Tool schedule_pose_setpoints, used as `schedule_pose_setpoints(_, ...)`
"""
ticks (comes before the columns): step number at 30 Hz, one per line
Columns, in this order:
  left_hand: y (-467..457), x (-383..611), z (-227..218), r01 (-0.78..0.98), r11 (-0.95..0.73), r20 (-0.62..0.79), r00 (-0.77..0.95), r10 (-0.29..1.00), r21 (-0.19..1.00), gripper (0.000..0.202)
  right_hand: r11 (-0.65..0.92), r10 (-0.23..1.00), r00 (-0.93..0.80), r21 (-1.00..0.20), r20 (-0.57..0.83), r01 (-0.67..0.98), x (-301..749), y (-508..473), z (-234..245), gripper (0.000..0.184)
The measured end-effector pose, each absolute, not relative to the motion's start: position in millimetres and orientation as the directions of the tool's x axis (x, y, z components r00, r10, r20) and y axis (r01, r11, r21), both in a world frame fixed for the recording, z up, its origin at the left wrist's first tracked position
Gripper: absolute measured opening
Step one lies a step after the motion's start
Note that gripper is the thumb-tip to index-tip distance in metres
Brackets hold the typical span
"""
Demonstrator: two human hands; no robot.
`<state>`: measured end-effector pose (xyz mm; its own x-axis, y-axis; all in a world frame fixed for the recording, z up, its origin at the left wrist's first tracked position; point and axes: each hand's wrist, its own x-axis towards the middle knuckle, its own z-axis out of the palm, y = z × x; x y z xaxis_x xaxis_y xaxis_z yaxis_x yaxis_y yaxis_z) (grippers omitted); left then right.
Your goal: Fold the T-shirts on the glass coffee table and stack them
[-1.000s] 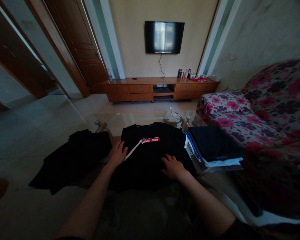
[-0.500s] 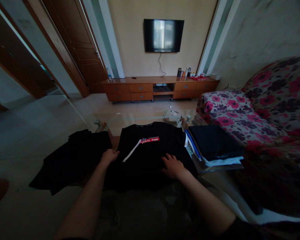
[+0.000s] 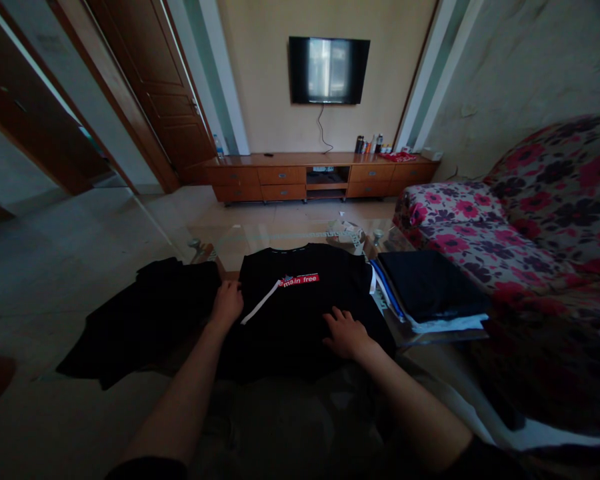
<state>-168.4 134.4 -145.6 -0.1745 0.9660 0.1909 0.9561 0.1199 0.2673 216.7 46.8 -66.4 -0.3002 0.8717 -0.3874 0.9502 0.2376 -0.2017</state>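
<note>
A black T-shirt (image 3: 305,320) lies spread on the glass table, collar away from me, with a red "main free" print and a slanting white stripe on its front. My left hand (image 3: 227,305) is at the shirt's left edge, its fingers bent and closed on the dark cloth; the fingertips are partly hidden. My right hand (image 3: 347,332) rests on the right part of the shirt, palm down with fingers spread. Left of the shirt lies another dark garment (image 3: 150,313), loosely laid out. A stack of folded clothes (image 3: 433,287), black on top, sits to the right.
The glass table (image 3: 230,247) has a patterned border. A flowered sofa (image 3: 545,220) stands at the right. Beyond the table are a low wooden cabinet (image 3: 280,177) with several bottles on its right end and a wall television (image 3: 329,71).
My left hand has moved slightly right and away from me along the shirt's left edge. The stripe's lower end has shifted a little left. My right hand has stayed in place.
</note>
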Motion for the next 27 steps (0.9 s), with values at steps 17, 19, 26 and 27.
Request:
schedule_pose_setpoints(17,167,-144,-159,0.983,0.077,0.174,-0.106,0.979,0.166,0.057,0.235,0.889,-0.276,-0.154,-0.365,0.960,208,45,-70,0.073)
schedule_pose_setpoints(19,177,-138,-160,0.980,0.046,0.261,-0.096,0.961,0.192,0.053,0.235,0.893,-0.275,-0.152,-0.356,0.960,206,45,-71,0.073)
schedule_pose_setpoints(26,208,-137,-180,0.970,0.097,0.126,-0.127,0.984,0.223,0.083,0.227,0.890,-0.274,-0.168,-0.364,0.959,207,47,-72,0.075)
schedule_pose_setpoints(27,212,-138,-182,0.969,0.108,0.104,-0.134,0.986,0.221,0.089,0.226,0.886,-0.276,-0.172,-0.372,0.959,207,47,-72,0.076)
